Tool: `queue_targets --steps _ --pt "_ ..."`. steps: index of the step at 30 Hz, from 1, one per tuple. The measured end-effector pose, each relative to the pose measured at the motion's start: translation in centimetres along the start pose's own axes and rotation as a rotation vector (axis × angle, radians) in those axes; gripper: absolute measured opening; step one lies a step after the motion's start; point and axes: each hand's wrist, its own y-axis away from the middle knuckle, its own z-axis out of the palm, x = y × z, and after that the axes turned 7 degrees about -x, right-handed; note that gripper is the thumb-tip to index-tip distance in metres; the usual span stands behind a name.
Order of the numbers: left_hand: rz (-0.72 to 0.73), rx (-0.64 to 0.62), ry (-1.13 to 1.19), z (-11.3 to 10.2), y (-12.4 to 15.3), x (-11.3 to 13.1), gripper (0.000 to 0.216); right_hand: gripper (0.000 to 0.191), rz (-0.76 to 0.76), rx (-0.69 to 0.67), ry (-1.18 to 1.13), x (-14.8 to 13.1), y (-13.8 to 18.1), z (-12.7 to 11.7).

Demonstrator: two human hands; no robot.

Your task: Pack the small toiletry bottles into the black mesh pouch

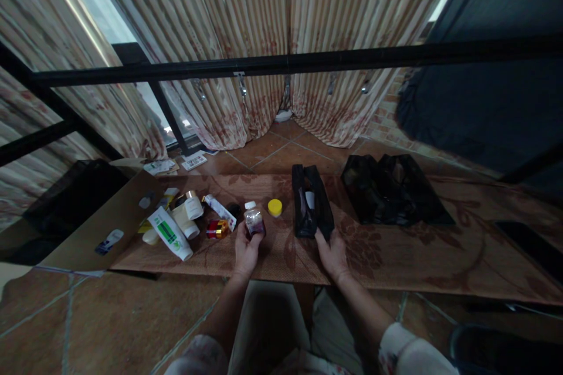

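Note:
My left hand [247, 251] is closed around a small clear bottle [254, 221] with a white cap and dark contents, held upright over the bench. Pinched at its near edge by my right hand [331, 252] is a black mesh bag [324, 205], its top open. A pale item [310, 200] shows inside that bag. Between the bottle and the bag sits a round yellow-lidded jar [275, 207]. Left of my left hand lie an amber bottle with a red and gold cap [217, 229], a white tube [219, 212] and a white-and-green tube [170, 234].
More bottles and tubes, among them a white bottle [193, 206], are heaped beside a cardboard box [94, 228] at the left. Another black bag [393, 190] stands to the right. A dark flat object [530, 249] lies at the bench's right end. Curtains [246, 23] hang behind a black rail [264, 64].

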Motion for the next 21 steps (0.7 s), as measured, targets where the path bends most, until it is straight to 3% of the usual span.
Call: queue_targets --steps 11,21 --pt "-0.053 0.014 0.039 0.3 0.1 0.2 0.032 0.049 0.016 0.014 0.030 0.1 -0.1 0.1" --pt "-0.021 0.127 0.008 0.4 0.2 0.6 0.034 0.049 0.028 -0.004 0.023 1.0 -0.1 0.3"
